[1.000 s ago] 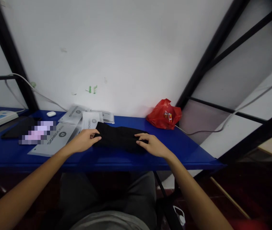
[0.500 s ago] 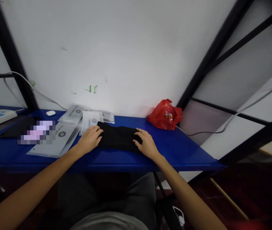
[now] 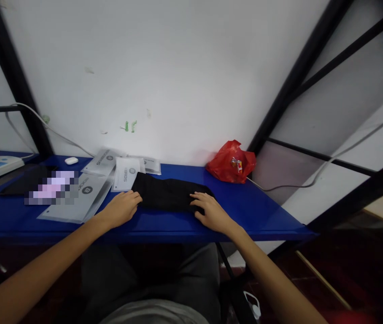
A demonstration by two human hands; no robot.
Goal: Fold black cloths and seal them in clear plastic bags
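We sit at the blue desk (image 3: 252, 211), where a folded black cloth (image 3: 167, 194) lies near the middle, in front of grey packets (image 3: 83, 194). Our left hand (image 3: 121, 209) rests flat at its left end, fingers loosely spread, gripping nothing. Our right hand (image 3: 211, 211) presses its right end, fingers flat. A red bag (image 3: 230, 161) sits behind, a white earbud case (image 3: 71, 160) far left.

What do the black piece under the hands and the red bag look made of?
Black piece: soft matte fabric, probably; it lies folded flat, no sheen. Red bag: thin glossy plastic, crinkled with bright highlights. Left hand and right hand rest at the fabric's ends.
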